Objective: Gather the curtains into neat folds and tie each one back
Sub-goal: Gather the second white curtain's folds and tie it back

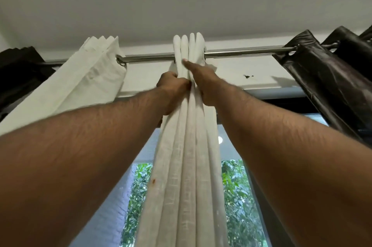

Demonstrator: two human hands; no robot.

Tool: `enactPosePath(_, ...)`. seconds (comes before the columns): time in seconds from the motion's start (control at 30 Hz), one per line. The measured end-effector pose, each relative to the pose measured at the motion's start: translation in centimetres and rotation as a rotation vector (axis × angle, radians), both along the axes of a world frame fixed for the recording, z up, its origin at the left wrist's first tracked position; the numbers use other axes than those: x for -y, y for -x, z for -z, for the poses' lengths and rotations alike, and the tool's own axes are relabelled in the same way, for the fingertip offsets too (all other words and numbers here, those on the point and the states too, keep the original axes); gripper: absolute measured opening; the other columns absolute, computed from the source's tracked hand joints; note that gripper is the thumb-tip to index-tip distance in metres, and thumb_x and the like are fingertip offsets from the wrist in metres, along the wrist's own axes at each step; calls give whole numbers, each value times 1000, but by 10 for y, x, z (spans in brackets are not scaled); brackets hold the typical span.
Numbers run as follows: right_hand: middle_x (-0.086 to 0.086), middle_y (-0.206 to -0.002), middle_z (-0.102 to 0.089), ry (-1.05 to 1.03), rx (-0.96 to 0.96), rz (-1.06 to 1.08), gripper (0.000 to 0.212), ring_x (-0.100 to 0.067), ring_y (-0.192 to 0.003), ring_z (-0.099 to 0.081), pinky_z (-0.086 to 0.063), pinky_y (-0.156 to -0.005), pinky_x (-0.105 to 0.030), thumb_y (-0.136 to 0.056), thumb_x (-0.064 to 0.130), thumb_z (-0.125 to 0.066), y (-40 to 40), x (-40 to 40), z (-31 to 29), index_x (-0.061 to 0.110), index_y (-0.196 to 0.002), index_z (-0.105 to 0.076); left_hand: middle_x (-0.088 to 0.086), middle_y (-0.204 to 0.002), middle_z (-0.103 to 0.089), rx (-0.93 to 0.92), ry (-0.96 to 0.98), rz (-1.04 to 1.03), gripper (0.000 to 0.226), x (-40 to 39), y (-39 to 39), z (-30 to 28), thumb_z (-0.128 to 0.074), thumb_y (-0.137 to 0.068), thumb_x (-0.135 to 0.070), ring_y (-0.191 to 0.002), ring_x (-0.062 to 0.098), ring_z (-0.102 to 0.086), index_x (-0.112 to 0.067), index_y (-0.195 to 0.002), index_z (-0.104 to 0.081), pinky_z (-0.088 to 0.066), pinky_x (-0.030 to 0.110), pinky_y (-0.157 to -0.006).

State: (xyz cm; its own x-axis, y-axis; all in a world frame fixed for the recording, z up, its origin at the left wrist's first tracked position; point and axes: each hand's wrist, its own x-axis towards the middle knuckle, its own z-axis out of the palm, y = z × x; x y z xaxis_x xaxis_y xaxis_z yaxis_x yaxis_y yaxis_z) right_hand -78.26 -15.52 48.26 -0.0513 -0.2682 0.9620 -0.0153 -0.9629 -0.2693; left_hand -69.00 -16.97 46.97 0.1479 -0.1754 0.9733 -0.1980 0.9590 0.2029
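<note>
Left hand [173, 85] clenched around the pleated white linen curtain [187, 146], bunching folds tight. Right hand [203, 83], at three o'clock, thumb pressing pleats below the steel rod [241, 53] for alignment.

We see a white gathered curtain [189, 146] with a faint woven slub and a small rust-coloured spot low on its left fold, and a second white curtain [88, 77] bunched at the left. Glossy dark brown curtains [326, 77] hang at the right, on a silver rod [241, 53]. Green leaves [237, 206] show through the window, under a pale grey ceiling [181, 1].
</note>
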Motion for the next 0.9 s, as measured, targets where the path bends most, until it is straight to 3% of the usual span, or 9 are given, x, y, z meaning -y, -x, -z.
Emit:
enactPosePath(0.1, -18, -102, -70, 42, 4, 98, 28, -36, -94, -68, -58, -83, -43, -79, 14, -65, 3, 13, -1, 6, -106, -66, 16, -94, -66, 110, -18, 111, 31, 3, 8, 7, -52, -81, 6, -84, 28, -66, -6, -110, -58, -57, 40, -73)
enactPosePath(0.2, -21, -101, -68, 65, 80, 229, 35, -39, -92, -66, -58, -83, -48, -74, 3, -52, 23, 17, -6, 4, -105, -67, 10, -100, -70, 174, -110, 107, 38, 3, 16, 7, -57, -63, -5, -94, 32, -65, -13, -98, -70, -54, 50, -82)
enactPosePath(0.33, -20, -97, -70, 79, 86, 272, 43, -37, -88, -69, -60, -79, -47, -61, 4, -57, 55, 33, -19, 3, -103, -69, 20, -88, -67, 196, -75, 237, 57, 12, 48, 7, -58, -57, -6, -73, 31, -70, -3, -114, -59, -58, 37, -59)
enactPosePath(0.4, -20, -97, -71, 93, 139, 280, 50, -37, -89, -70, -59, -81, -45, -51, 8, -59, 80, 46, -27, 5, -100, -70, 19, -70, -65, 225, -93, 371, 38, 16, 81, 14, -49, -72, -6, -59, 28, -67, -2, -108, -60, -56, 31, -52)
enactPosePath(0.53, -16, -78, -64, 133, 158, 266, 30, -29, -71, -66, -58, -60, -31, -68, -6, -59, 122, 26, -3, -1, -96, -69, 30, -107, -62, 384, -164, 388, 55, 31, 127, 4, -53, -67, -15, -96, 41, -62, -7, -121, -59, -50, 57, -94)
enactPosePath(0.6, -12, -67, -58, 145, 134, 209, 17, -22, -57, -60, -53, -49, -27, -81, -13, -53, 148, 22, 4, -3, -84, -66, 29, -113, -61, 459, -176, 325, 61, 36, 143, -2, -55, -59, -11, -104, 44, -61, -16, -120, -59, -43, 63, -97)
enactPosePath(0.73, -16, -71, -61, 87, 64, 47, 11, -25, -57, -62, -57, -59, -34, -91, 1, -55, 169, 24, 23, -1, -87, -65, 8, -77, -68, 343, -64, 349, 47, 32, 150, 7, -58, -57, -17, -71, 28, -64, -23, -104, -67, -51, 43, -79)
enactPosePath(0.83, -18, -69, -64, 61, 28, -86, 15, -26, -52, -64, -58, -53, -34, -85, -8, -53, 154, 22, 45, -4, -90, -66, 14, -83, -70, 220, 38, 434, 44, 34, 144, 25, -69, -65, -16, -77, 32, -67, -8, -108, -68, -53, 60, -86)
enactPosePath(0.9, -19, -76, -67, 84, 61, -95, 19, -29, -64, -67, -60, -60, -36, -83, -9, -53, 143, 27, 60, -5, -97, -66, 19, -91, -71, 160, 61, 454, 37, 36, 139, 52, -69, -76, -10, -84, 36, -68, -3, -112, -67, -56, 53, -83)
